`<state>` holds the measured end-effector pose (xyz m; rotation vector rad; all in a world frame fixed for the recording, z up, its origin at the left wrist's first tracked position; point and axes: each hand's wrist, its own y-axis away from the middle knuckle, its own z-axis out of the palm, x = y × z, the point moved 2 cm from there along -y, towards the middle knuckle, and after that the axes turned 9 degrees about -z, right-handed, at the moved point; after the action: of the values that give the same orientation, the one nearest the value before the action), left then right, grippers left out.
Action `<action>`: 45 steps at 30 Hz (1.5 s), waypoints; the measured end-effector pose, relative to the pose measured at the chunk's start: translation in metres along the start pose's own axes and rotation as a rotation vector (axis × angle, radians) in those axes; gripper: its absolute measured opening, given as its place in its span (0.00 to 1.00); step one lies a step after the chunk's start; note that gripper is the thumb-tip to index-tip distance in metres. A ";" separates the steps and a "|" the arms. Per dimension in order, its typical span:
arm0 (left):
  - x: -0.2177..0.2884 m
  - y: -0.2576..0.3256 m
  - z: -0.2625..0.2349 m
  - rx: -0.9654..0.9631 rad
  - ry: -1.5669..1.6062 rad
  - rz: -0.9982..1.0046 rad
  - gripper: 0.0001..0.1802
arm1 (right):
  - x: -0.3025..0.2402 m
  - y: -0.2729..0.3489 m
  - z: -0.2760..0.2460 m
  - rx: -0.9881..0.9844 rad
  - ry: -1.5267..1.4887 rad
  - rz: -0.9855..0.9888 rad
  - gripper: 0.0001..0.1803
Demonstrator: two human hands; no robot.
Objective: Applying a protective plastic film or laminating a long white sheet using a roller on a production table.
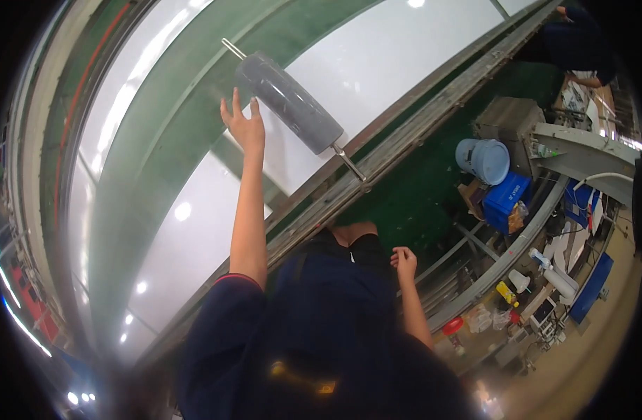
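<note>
A grey roller (288,101) with a metal shaft sticking out at each end lies slantwise over the white glossy panel and the green belt-like surface. Its near shaft end (350,162) reaches to the metal rail. My left hand (245,129) is stretched forward just left of the roller, fingers spread, with nothing seen in it. Whether the fingertips touch the roller, I cannot tell. Down by my right side, over the green floor, hangs my right hand (405,263) with its fingers curled in and nothing visible in them.
A long metal rail (405,143) runs diagonally between me and the white panel. To the right stand a light blue bucket (483,160), a blue crate (506,201) and a cluttered workbench (475,360). Another person (580,45) is at the upper right.
</note>
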<state>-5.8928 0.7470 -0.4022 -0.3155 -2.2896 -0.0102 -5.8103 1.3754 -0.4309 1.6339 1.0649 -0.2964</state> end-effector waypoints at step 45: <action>1.099 0.041 1.216 0.014 -0.367 -0.665 0.48 | -0.724 -1.202 -0.806 0.098 -0.021 -0.112 0.11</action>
<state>-7.4784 1.1638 -0.4219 0.5007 -2.6517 -0.2940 -7.3935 1.7135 -0.4364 1.6570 1.1433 -0.4447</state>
